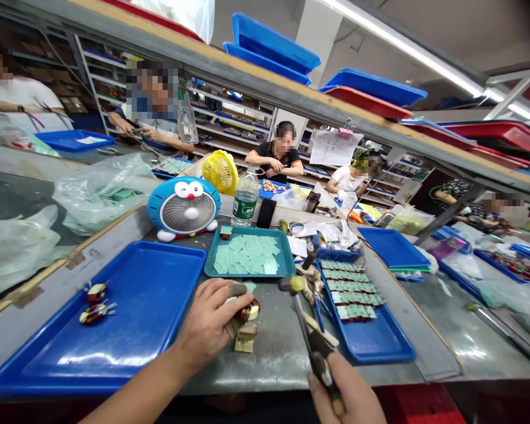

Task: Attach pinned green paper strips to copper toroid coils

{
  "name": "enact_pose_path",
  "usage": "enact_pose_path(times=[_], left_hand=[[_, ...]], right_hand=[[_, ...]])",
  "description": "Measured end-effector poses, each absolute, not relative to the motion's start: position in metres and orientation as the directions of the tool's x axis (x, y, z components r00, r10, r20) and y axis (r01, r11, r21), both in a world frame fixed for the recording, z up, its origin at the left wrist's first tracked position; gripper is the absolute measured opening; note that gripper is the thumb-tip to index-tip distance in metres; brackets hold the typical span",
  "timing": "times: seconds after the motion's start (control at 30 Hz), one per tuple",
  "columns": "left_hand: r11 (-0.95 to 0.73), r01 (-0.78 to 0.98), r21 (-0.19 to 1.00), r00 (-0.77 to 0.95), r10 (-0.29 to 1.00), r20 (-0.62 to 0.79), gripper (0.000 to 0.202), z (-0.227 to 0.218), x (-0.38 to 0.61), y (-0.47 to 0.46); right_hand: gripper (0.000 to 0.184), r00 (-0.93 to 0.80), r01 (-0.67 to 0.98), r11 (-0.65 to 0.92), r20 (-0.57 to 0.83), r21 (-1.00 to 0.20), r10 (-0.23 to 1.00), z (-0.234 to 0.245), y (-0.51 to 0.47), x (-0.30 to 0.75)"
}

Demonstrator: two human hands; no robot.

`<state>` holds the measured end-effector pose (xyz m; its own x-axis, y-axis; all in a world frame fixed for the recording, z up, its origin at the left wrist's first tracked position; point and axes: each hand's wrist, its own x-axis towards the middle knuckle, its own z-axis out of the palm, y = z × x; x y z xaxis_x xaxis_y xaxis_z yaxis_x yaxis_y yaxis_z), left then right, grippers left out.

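My left hand (209, 318), with covers on some fingertips, grips a copper-wound coil (251, 311) over the metal bench. Just below it stands a small tan block (245, 338); whether coil and block touch I cannot tell. At the lower right, my right hand (351, 388) is wrapped round the handle of a hammer (306, 330). Its head, with a yellow face, is raised to the right of the coil. Behind my left hand, a teal tray (287, 272) holds loose pale green sheets (242, 254).
On the left, a blue tray (145, 300) holds coils (97, 312). A second blue tray (375, 341) at right carries rows of green-topped coils (348, 288). Pliers (320, 309) lie beside it. A fan (189, 209) and water bottle (246, 197) stand behind; co-workers sit beyond.
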<state>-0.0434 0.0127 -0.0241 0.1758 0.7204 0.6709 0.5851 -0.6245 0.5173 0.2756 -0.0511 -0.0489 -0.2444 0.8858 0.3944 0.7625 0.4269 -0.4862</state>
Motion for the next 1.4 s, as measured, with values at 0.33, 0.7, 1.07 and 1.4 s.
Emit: enact_pose_path(times=[0.33,0.7,1.07,1.4], left_hand=[[-0.316,0.099,0.944,0.003,0.948,0.317,0.023,-0.019,-0.03,-0.003],[-0.13,-0.245,0.961,0.113,0.981,0.161,0.038,-0.014,-0.017,-0.016],[0.042,-0.218,0.975,0.128,0.992,-0.014,0.059,-0.02,-0.015,-0.026],[0.143,-0.449,0.882,0.144,0.986,-0.086,0.049,-0.023,-0.021,-0.016]], right_hand=[[0.034,-0.066,0.613,0.121,0.103,-0.781,0.993,-0.096,0.006,0.286],[0.042,-0.23,0.24,0.683,0.643,-0.69,0.731,-0.024,-0.017,0.163],[0.034,-0.215,0.497,0.765,0.796,-0.41,0.566,-0.039,-0.009,0.164],[0.035,-0.172,0.849,0.29,0.288,-0.441,0.942,-0.094,0.0,0.215]])
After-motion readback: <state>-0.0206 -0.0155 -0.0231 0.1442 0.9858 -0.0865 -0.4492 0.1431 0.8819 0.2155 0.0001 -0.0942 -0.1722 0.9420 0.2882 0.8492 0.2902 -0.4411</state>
